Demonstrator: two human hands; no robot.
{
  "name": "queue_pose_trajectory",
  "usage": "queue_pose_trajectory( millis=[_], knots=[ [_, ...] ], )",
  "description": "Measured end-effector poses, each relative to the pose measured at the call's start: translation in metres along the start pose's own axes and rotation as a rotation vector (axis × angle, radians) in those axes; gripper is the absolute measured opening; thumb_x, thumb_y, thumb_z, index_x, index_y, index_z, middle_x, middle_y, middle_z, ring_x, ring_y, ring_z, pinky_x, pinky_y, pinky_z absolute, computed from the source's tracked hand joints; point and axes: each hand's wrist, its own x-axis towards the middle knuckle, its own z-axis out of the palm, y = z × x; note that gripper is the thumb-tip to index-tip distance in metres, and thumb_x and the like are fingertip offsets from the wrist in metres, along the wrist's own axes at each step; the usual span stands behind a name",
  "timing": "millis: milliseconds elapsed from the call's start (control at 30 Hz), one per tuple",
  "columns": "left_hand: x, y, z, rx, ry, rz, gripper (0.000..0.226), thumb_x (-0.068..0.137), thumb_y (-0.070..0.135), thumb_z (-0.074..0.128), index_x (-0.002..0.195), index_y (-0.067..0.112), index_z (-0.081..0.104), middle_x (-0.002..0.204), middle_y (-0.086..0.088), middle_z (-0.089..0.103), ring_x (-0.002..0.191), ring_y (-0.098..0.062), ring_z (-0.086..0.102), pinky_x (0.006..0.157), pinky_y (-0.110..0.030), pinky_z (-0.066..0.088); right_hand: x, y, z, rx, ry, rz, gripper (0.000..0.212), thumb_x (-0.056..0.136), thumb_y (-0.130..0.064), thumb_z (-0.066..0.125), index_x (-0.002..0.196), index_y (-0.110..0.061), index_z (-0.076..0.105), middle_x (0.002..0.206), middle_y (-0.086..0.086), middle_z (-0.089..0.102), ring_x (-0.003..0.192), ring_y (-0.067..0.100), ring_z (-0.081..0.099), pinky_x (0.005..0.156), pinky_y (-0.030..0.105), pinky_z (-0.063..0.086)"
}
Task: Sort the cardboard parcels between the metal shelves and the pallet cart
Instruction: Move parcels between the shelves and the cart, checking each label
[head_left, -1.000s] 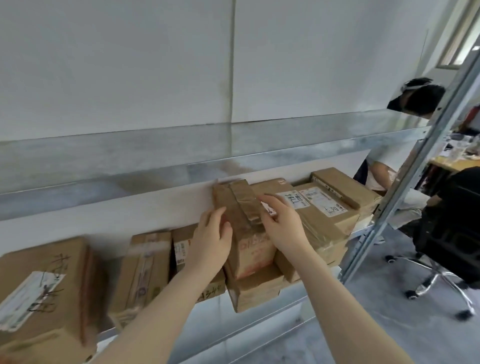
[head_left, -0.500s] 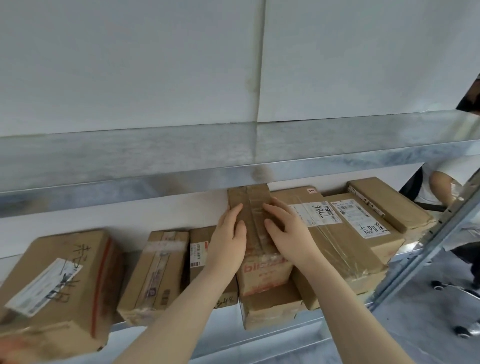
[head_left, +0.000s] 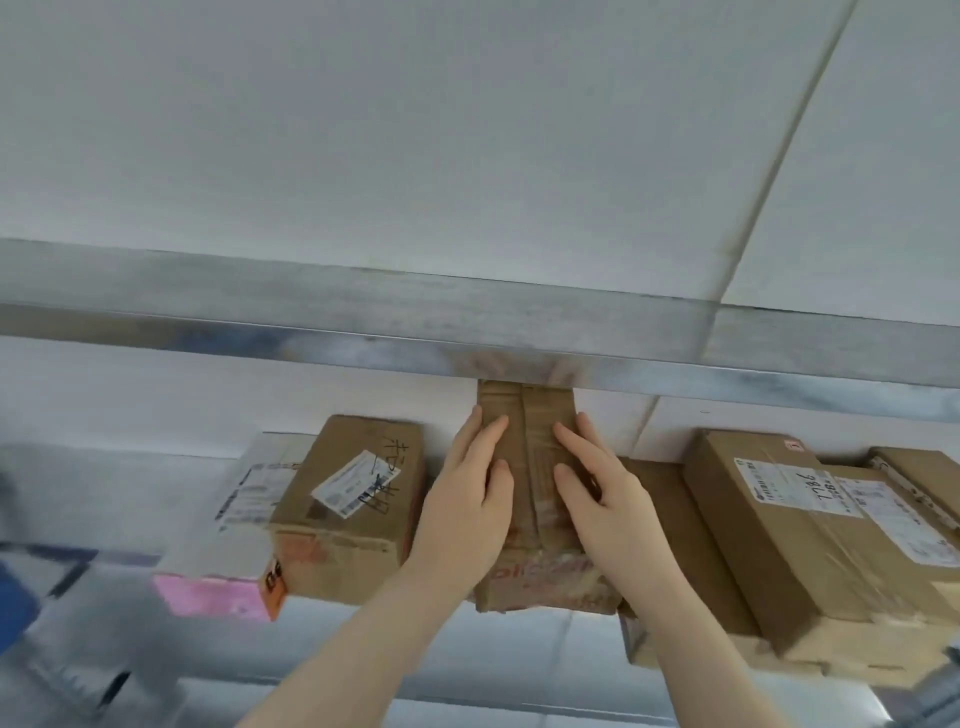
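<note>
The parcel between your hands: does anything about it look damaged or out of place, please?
Yes. The tall parcel under the left hand and right hand looks battered: wrinkled tape, creased cardboard, ragged bottom edge. It stands on end, its top reaching the upper shelf rail.

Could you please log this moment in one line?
left hand: flat on taped parcel | right hand: flat on it | parcel: upright below upper shelf

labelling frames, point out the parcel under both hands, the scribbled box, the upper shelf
parcel (head_left: 530, 467), head view, taped top face
scribbled box (head_left: 356, 483), head view, white label
upper shelf (head_left: 363, 306), head view, metal surface
</note>
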Motion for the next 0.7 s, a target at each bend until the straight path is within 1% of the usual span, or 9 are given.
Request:
queue_pose_trajectory(
  millis=[33,100,133,233,300,400,467,633,700],
  knots=[
    [-0.005,-0.007,-0.023,0.019,0.019,-0.007,0.042,0.096,0.030,0.035,0.137,0.039,0.033,0.143,0.029,0.017,0.113,0.034,0.013,0.085,0.008,0.018,-0.001,-0.015,0.019,0.019,-0.019,-0.013,0.042,0.094,-0.030,0.047,0.135,-0.038,0.043,0.144,-0.031,0.020,0.122,-0.014,0.026,0.084,-0.006,0.028],
    [-0.016,-0.023,-0.071,0.047,0.068,-0.043,0.042,0.096,0.031,0.035,0.137,0.039,0.033,0.145,0.027,0.017,0.119,0.023,0.018,0.089,0.004,0.019,-0.002,-0.046,0.059,0.043,-0.066,-0.051,0.042,0.094,-0.029,0.047,0.135,-0.037,0.043,0.145,-0.029,0.021,0.126,-0.012,0.025,0.095,0.003,0.026],
    [-0.023,-0.032,-0.095,0.064,0.101,-0.069,0.042,0.096,0.031,0.035,0.136,0.039,0.034,0.146,0.025,0.017,0.121,0.018,0.020,0.091,0.001,0.019,-0.003,-0.062,0.081,0.051,-0.093,-0.070,0.041,0.094,-0.027,0.047,0.134,-0.036,0.044,0.146,-0.027,0.021,0.126,-0.011,0.024,0.097,0.006,0.025],
    [-0.044,-0.062,-0.171,0.132,0.202,-0.154,0.043,0.095,0.028,0.033,0.137,0.036,0.034,0.151,0.019,0.017,0.131,0.003,0.025,0.100,-0.015,0.022,-0.008,-0.107,0.153,0.070,-0.181,-0.117,0.041,0.094,-0.026,0.047,0.134,-0.034,0.045,0.147,-0.024,0.023,0.129,-0.006,0.026,0.102,0.015,0.024],
    [-0.060,-0.081,-0.218,0.165,0.250,-0.202,0.043,0.094,0.030,0.031,0.138,0.035,0.032,0.152,0.017,0.016,0.133,-0.003,0.028,0.104,-0.022,0.027,-0.013,-0.132,0.200,0.083,-0.254,-0.162,0.041,0.094,-0.027,0.047,0.133,-0.037,0.045,0.147,-0.024,0.024,0.127,-0.003,0.029,0.103,0.020,0.026],
    [-0.085,-0.109,-0.283,0.219,0.332,-0.281,0.044,0.094,0.033,0.030,0.138,0.035,0.029,0.153,0.016,0.014,0.131,-0.007,0.033,0.103,-0.028,0.035,-0.019,-0.168,0.268,0.119,-0.363,-0.213,0.039,0.093,-0.028,0.049,0.130,-0.039,0.048,0.144,-0.026,0.026,0.128,-0.003,0.029,0.102,0.021,0.025],
    [-0.101,-0.128,-0.321,0.255,0.403,-0.332,0.044,0.094,0.033,0.030,0.138,0.034,0.030,0.154,0.015,0.013,0.129,-0.010,0.036,0.102,-0.029,0.037,-0.022,-0.192,0.312,0.155,-0.453,-0.233,0.039,0.093,-0.026,0.049,0.129,-0.039,0.049,0.145,-0.025,0.028,0.130,-0.002,0.030,0.102,0.021,0.025],
    [-0.132,-0.178,-0.408,0.375,0.584,-0.471,0.044,0.094,0.031,0.030,0.138,0.034,0.030,0.154,0.016,0.012,0.129,-0.010,0.036,0.095,-0.025,0.031,-0.023,-0.246,0.425,0.184,-0.653,-0.319,0.039,0.093,-0.025,0.049,0.129,-0.039,0.049,0.144,-0.025,0.028,0.123,-0.005,0.032,0.100,0.020,0.026],
    [-0.137,-0.199,-0.437,0.397,0.647,-0.521,0.044,0.095,0.030,0.030,0.139,0.033,0.030,0.154,0.016,0.011,0.130,-0.010,0.033,0.094,-0.024,0.029,-0.016,-0.265,0.468,0.212,-0.707,-0.361,0.039,0.092,-0.023,0.050,0.128,-0.038,0.051,0.142,-0.026,0.030,0.118,-0.008,0.033,0.098,0.016,0.026]
  ],
)
